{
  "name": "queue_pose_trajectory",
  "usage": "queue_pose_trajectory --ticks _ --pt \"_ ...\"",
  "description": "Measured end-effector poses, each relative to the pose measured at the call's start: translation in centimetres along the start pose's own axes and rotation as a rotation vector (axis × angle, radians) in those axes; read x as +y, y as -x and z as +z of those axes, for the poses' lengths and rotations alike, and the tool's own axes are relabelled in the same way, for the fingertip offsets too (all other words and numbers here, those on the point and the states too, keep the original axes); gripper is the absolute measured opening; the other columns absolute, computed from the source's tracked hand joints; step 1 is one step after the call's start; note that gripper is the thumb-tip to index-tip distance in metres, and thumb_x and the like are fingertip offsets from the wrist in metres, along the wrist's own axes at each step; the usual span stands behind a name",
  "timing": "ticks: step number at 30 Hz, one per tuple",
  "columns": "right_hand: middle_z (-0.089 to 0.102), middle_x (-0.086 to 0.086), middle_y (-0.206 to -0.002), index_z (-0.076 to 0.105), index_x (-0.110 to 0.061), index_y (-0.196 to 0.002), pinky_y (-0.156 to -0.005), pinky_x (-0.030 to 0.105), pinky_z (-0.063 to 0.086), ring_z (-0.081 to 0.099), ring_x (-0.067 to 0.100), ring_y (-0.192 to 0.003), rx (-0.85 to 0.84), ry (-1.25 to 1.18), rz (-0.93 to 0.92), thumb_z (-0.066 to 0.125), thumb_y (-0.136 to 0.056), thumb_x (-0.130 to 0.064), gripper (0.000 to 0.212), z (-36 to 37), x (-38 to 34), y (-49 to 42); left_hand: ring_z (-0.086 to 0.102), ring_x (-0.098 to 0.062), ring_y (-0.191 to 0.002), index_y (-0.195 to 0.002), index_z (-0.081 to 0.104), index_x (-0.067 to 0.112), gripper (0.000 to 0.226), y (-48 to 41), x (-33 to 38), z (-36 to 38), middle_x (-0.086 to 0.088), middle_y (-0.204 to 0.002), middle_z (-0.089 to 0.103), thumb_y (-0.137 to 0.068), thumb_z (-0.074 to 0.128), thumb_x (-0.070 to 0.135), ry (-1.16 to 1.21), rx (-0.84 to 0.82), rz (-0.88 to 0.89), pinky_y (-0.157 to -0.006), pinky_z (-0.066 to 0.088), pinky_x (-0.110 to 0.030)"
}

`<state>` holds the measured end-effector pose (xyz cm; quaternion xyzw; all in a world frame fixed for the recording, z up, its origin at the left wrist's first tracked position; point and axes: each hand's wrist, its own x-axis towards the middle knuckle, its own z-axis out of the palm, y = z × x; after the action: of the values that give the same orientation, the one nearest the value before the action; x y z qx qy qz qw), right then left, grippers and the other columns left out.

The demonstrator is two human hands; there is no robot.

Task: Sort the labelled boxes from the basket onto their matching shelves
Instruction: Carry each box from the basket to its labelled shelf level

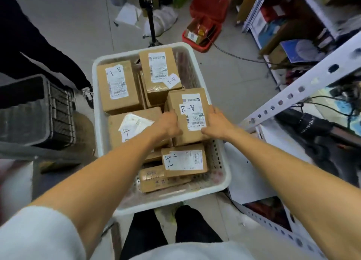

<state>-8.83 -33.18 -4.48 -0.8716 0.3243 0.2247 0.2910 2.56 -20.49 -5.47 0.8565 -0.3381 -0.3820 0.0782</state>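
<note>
A white plastic basket [224, 173] on the floor holds several brown cardboard boxes with white labels. The box marked A-2 [190, 105] lies at the basket's right side, on top of the others. My left hand [170, 124] grips its left side and my right hand [214, 122] grips its right side. Boxes marked A-1 lie at the back left [117, 87], back middle [158, 72] and near side [184, 161]. Another box [134, 126] under my left forearm shows only "A-".
A white metal shelf rack [304, 87] stands at the right, its shelves crowded with goods. A dark crate [37, 113] sits left of the basket beside another person's dark-trousered leg [39, 46]. A red basket [207, 23] and a tripod [150, 19] stand beyond.
</note>
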Motion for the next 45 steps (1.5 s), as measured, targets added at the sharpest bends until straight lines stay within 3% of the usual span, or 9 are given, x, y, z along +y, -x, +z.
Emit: queue_pose_trajectory --ticks 6,11,14,17,21,29,34,42,45 --pt "0.04 0.015 -0.133 0.037 -0.007 -0.135 -0.107 0.044 0.036 0.037 0.034 -0.127 0.148 -0.239 0.126 0.065 -0.077 -0.019 0.065 2.3 -0.7 -1.6 0.042 -0.034 -0.129 -0.148 -0.001 0.0 0.119 -2.8 -0.5 2.6 -0.021 -0.142 0.037 -0.067 0.082 0.021 0.236 0.057 -0.077 -0.106 0.039 -0.04" --pt "0.035 0.015 -0.135 0.041 -0.003 -0.132 -0.108 0.037 0.033 0.032 0.031 -0.13 0.16 -0.423 0.333 0.072 -0.077 -0.012 0.064 2.0 -0.6 -3.1 0.058 -0.018 -0.113 -0.125 0.051 0.01 0.086 -5.2 -1.5 4.1 0.002 -0.121 0.062 -0.05 0.09 0.024 0.66 0.038 -0.256 -0.096 0.05 -0.038" --pt "0.034 0.011 -0.132 0.047 -0.007 -0.125 -0.096 0.035 0.039 0.035 0.03 -0.124 0.126 -0.597 0.47 0.077 -0.067 -0.017 0.066 1.5 -1.3 -4.0 0.056 -0.018 -0.113 -0.127 0.044 0.007 0.083 -5.2 -1.3 3.9 0.0 -0.118 0.062 -0.057 0.087 0.009 0.792 0.037 -0.306 -0.096 0.048 -0.039" --pt "0.05 0.011 -0.126 0.045 -0.008 -0.118 -0.092 0.042 0.05 0.053 0.032 -0.108 0.163 -0.774 0.534 0.079 -0.025 -0.025 0.1 2.0 -0.7 -5.2 0.051 -0.024 -0.12 -0.133 0.033 0.006 0.088 -4.0 -0.8 3.3 -0.007 -0.126 0.056 -0.06 0.083 0.001 0.822 0.045 -0.322 -0.1 0.047 -0.044" --pt "0.062 0.012 -0.111 0.027 -0.011 -0.11 -0.082 0.048 0.057 0.064 0.033 -0.096 0.215 -1.009 0.477 0.073 -0.051 -0.006 0.076 1.0 -1.6 -4.2 0.049 -0.026 -0.121 -0.13 0.031 0.013 0.094 -3.1 -0.6 2.4 -0.008 -0.128 0.05 -0.053 0.086 0.009 0.847 0.149 -0.264 -0.102 0.045 -0.047" --pt "0.044 0.007 -0.112 0.047 -0.013 -0.106 -0.088 0.041 0.046 0.044 0.026 -0.102 0.386 -0.957 0.524 0.059 -0.039 -0.049 0.076 -3.0 -6.1 -2.9 0.051 -0.023 -0.113 -0.109 0.044 0.023 0.058 -0.1 0.2 -3.7 -0.005 -0.122 0.052 -0.064 0.08 0.014 0.817 0.281 -0.019 -0.099 0.046 -0.047" --pt "0.073 0.009 -0.092 0.061 -0.015 -0.102 -0.074 0.051 0.059 0.072 0.029 -0.075 0.165 -1.252 0.435 0.063 -0.044 -0.028 0.06 -1.7 -9.6 -2.8 0.053 -0.018 -0.103 -0.125 0.045 0.022 0.061 2.5 -1.4 -9.5 0.0 -0.119 0.053 -0.073 0.078 0.016 0.643 0.27 0.022 -0.091 0.043 -0.036" --pt "0.063 0.006 -0.117 0.055 -0.019 -0.122 -0.088 0.044 0.053 0.062 0.029 -0.103 0.013 -0.906 0.302 0.061 -0.053 -0.037 0.072 7.6 -14.5 -5.8 0.027 -0.026 -0.138 -0.148 0.003 0.01 0.129 6.2 -10.9 -6.2 0.0 -0.144 0.028 -0.057 0.091 0.035 0.312 0.141 -0.203 -0.111 0.021 -0.031" --pt "0.06 0.009 -0.123 0.047 -0.011 -0.129 -0.09 0.045 0.053 0.061 0.032 -0.107 0.042 -0.731 0.252 0.057 -0.065 -0.031 0.068 7.9 -14.6 -6.1 0.001 -0.035 -0.146 -0.148 -0.023 0.014 0.157 6.9 -10.5 -3.5 -0.01 -0.159 -0.007 -0.046 0.083 0.067 0.138 0.242 -0.371 -0.113 0.013 -0.063"
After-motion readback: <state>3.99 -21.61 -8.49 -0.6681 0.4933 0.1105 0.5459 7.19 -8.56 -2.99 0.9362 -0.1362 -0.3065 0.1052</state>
